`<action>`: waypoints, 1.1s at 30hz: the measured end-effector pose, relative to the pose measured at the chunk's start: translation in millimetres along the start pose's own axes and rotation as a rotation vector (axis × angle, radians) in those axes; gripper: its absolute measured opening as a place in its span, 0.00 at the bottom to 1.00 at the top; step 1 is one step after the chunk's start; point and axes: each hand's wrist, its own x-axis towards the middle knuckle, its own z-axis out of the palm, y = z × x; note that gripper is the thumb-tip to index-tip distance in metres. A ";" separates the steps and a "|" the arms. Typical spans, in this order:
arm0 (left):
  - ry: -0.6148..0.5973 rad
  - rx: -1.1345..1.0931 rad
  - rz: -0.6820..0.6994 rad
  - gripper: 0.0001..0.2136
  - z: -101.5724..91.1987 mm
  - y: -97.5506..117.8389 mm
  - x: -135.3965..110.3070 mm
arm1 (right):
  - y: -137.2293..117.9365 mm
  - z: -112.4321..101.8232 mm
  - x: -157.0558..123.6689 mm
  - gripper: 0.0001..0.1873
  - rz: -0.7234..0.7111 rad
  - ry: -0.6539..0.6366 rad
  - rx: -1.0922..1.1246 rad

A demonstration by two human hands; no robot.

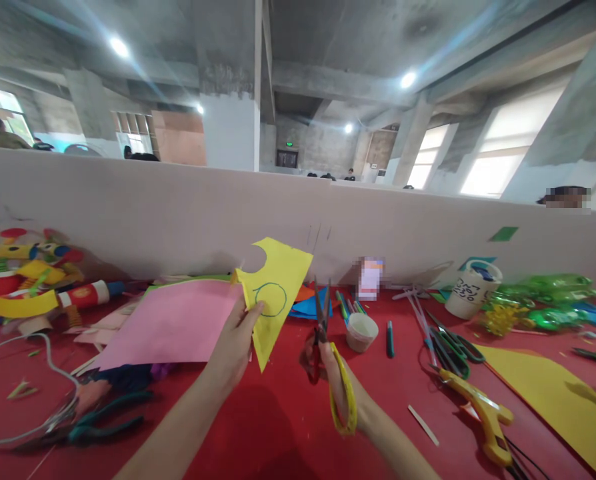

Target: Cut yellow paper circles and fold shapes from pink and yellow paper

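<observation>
Cutting round the drawn circle (271, 300) looked to be the step in hand; the next move seemed to call for bringing blades to the paper's edge. Seen from the wearer, the yellow paper (274, 267) was held up tilted at about 12 o'clock, a curved notch in its top. The left hand (238, 337) had it in a narrow pinch — thumb in front, overlapping the circle's edge. The right hand (331, 367) gripped scissors (323, 321) between 12 and 1 o'clock, 2 blades slightly parted, apart from the paper — how each finger sat in the handles could not be told.
</observation>
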 end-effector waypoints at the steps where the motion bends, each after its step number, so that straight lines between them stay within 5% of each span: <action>1: 0.017 0.000 0.020 0.19 -0.3 0.6 0.7 | 2.8 1.8 -1.8 0.27 0.009 -0.003 -0.033; 9: -0.091 0.182 0.080 0.24 2.3 -2.5 -2.8 | -6.8 6.8 -13.6 0.28 -0.022 -0.131 -0.394; 21: -0.082 0.278 0.095 0.18 7.1 -3.1 -7.7 | -5.3 5.7 -13.3 0.31 -0.031 -0.131 -0.333; 33: -0.018 0.107 0.027 0.20 16.2 -1.6 -16.6 | 10.9 4.8 -14.5 0.28 -0.049 -0.093 -0.218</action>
